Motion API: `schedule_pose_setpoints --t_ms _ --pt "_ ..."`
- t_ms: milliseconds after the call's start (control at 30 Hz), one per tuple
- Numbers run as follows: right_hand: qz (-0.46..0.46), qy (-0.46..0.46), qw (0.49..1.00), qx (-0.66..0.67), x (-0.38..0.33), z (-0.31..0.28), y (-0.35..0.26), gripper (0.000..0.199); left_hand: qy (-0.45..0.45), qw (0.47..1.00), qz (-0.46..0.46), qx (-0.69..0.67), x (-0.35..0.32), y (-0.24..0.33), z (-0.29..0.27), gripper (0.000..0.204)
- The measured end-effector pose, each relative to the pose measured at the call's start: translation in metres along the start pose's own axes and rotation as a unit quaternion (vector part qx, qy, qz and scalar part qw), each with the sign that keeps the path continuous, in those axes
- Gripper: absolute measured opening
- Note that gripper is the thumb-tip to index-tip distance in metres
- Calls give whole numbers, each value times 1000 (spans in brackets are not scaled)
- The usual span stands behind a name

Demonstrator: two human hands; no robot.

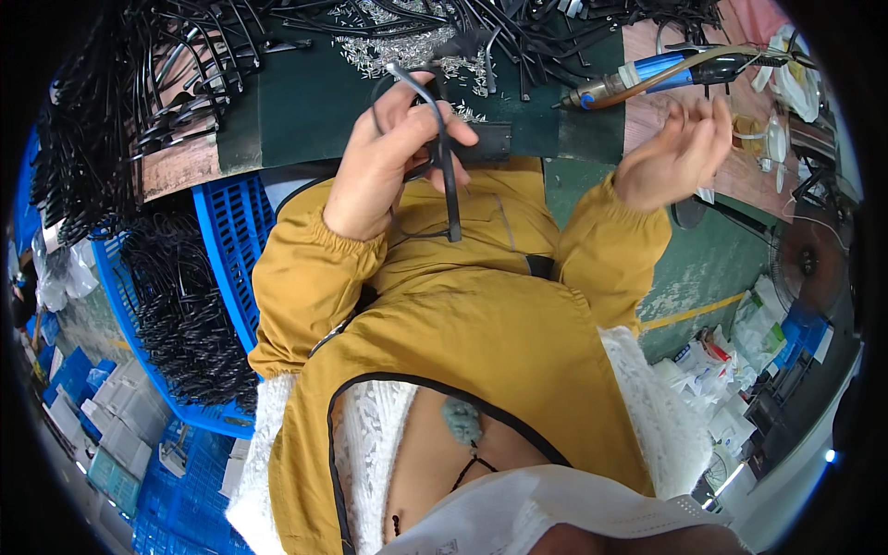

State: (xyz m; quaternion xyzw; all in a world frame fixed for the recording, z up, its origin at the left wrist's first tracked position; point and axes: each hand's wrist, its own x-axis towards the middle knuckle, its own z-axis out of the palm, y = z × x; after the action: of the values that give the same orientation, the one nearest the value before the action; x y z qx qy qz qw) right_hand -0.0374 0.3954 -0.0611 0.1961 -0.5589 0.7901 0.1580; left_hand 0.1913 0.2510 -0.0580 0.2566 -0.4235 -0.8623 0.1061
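Observation:
My left hand (370,162) is closed around a dark eyeglass frame (450,190) in front of my apron, just over the table's near edge. One temple arm of it slants down toward me, and its grey tip shows above the fingers; the hand hides much of the rest. My right hand (671,162) is raised at the right with its fingers loosely apart and nothing visible in them. Beyond it, a powered screwdriver (647,79) with a blue band lies pointing left. Small silvery pieces like screws (365,46) are heaped on the dark green mat (296,116).
Black temple arms (546,28) lie along the table's far side, with more frames (190,83) stacked at the left. Blue baskets (236,236) stand below the left edge, one full of dark frames (180,314). At right is a round fan (807,264).

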Motion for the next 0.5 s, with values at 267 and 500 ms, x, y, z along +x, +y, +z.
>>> schedule_pose_setpoints --t_ms 267,500 --pt "261 -251 855 372 17 20 59 47 41 990 -4 -132 -16 -9 -14 49" --pt "295 -270 818 413 -9 67 57 38 72 981 -21 -179 -30 -27 -23 33"
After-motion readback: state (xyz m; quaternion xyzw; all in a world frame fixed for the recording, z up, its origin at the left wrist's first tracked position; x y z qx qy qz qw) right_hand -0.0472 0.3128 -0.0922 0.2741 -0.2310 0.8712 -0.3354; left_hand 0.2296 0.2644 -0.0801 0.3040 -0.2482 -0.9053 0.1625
